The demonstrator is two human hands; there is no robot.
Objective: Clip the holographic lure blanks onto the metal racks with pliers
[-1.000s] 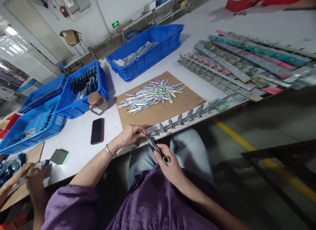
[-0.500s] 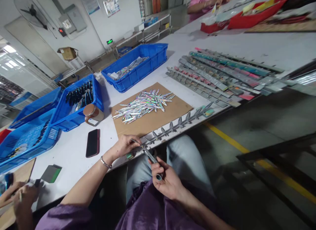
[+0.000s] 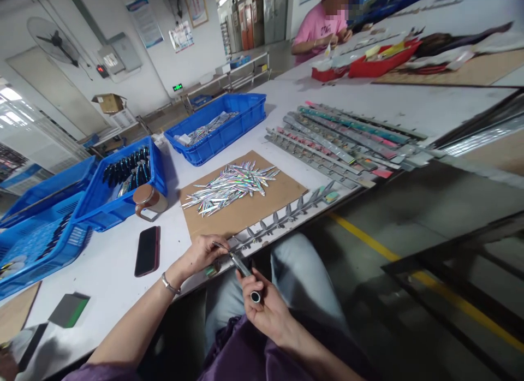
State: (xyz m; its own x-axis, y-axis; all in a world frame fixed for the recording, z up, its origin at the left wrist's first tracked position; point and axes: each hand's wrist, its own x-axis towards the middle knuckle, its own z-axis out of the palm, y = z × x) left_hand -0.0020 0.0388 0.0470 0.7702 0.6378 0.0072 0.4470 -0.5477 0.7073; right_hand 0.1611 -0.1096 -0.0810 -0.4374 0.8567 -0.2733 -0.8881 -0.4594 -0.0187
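Two hands are busy right at the near edge of the white counter [image 3: 114, 272]. The right hand [image 3: 266, 310] has its fingers curled tight around a dark pen-like tube [image 3: 245, 272], round end facing up toward the camera, the rest slanting up and left to the counter edge. The left hand [image 3: 200, 255], bracelet on the wrist, rests on the counter edge with its fingers pinched on a thin silvery piece [image 3: 219, 244] that meets the tube's far tip. Just beside them a strip of silver leaf shapes [image 3: 286, 213] runs along the counter edge. Behind that sits a brown cardboard sheet [image 3: 282, 192] with a heap of shiny holographic slivers [image 3: 229, 187] on it. A black phone [image 3: 147, 250] lies to the left, a brown-lidded jar [image 3: 149, 201] near it, then blue crates [image 3: 123, 198], one with dark tubes inside. Long rows of carded strips [image 3: 339, 143] are laid out on the right. Another person in a pink top [image 3: 315, 29] works at the far end.
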